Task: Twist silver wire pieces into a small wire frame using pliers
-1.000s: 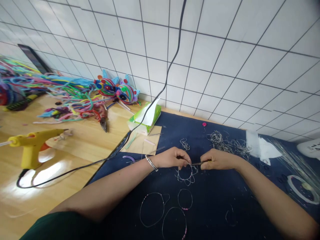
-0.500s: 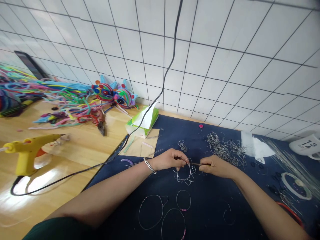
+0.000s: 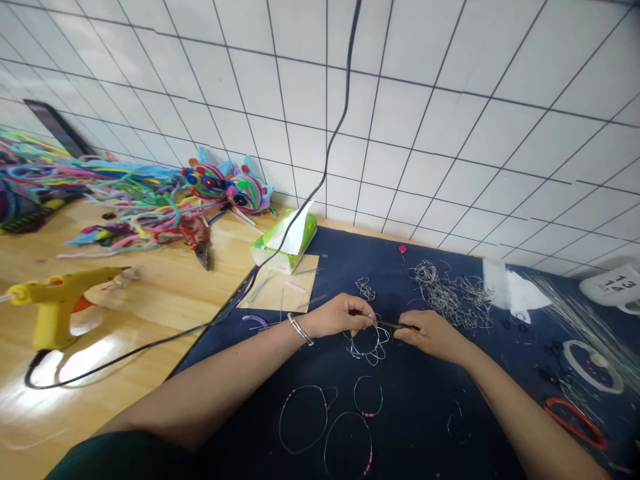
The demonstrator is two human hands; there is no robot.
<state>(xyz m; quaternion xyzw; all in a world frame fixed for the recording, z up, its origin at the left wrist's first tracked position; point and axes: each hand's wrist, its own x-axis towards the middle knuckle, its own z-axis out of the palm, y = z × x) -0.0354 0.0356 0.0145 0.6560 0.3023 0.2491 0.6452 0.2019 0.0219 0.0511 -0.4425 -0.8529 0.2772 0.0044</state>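
Observation:
My left hand (image 3: pixel 353 315) is closed, pinching the upper edge of a looped wire flower (image 3: pixel 367 353), a thin ring with petal-like loops around it. Its petals hang below my fingertips, and part of the ring is hidden behind them. From the right, my right hand (image 3: pixel 425 333) grips a slim, dark pointed tool (image 3: pixel 393 325); its kind is too small to make out. The tool's tip reaches the flower's edge beside my left fingers. Nearer to me lie a large wire ring (image 3: pixel 327 423), a small wire ring with pink beads (image 3: pixel 381 395) and another beaded ring (image 3: pixel 371 443).
Tangled wire (image 3: pixel 440 293) lies beyond my right hand, with straight wires (image 3: pixel 590 317) and a white mug (image 3: pixel 613 288) farther right. A tissue pack (image 3: pixel 273 257) stands at the back. A yellow glue gun (image 3: pixel 53 303), pliers (image 3: pixel 201 250) and pipe cleaners (image 3: pixel 130 180) occupy the left; a black cable (image 3: pixel 327 157) crosses the view.
The wire flower has tilted a little between my fingers. My right hand and its tool have shifted slightly left, and more of the orange-red ring at the right now shows.

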